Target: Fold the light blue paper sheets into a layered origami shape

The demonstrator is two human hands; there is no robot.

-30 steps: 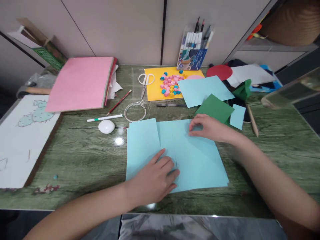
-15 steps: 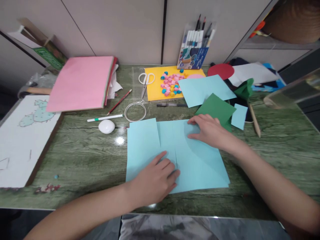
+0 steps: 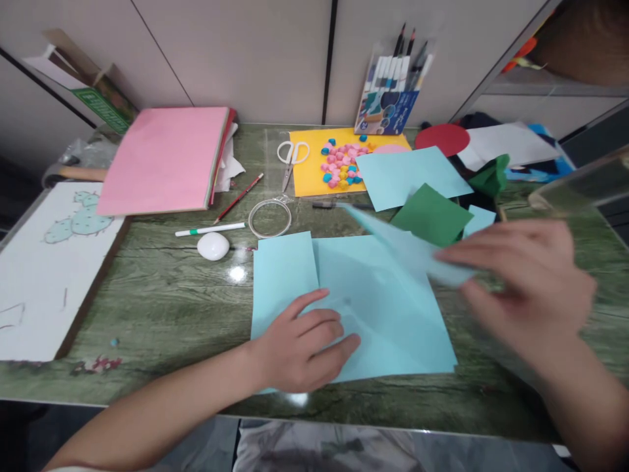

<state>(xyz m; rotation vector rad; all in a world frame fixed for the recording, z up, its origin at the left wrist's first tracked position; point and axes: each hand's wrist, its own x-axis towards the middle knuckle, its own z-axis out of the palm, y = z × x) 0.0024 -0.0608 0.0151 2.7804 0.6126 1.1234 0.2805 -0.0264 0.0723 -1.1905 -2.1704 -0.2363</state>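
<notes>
A light blue paper sheet (image 3: 393, 328) lies flat on the green table (image 3: 162, 295) in front of me, with a smaller light blue piece (image 3: 282, 275) overlapping its left side. My left hand (image 3: 302, 344) presses flat on the sheets near their lower left, fingers spread. My right hand (image 3: 521, 288), blurred with motion, is raised at the right and pinches a light blue strip of paper (image 3: 398, 242) lifted off the sheet, its free end pointing up and left.
At the back lie a pink paper stack (image 3: 162, 160), white scissors (image 3: 289, 157), a yellow sheet with coloured beads (image 3: 339, 167), a marker set (image 3: 390, 98), green paper (image 3: 430, 216), another blue sheet (image 3: 407, 174). A tape ring (image 3: 269, 217), white egg-shaped object (image 3: 213, 246), pen (image 3: 209, 229) and drawing board (image 3: 44, 275) sit left.
My right hand left the sheet's far edge and swung up and to the right, lifting a light blue strip of paper off the table. My left hand stayed pressed on the sheets.
</notes>
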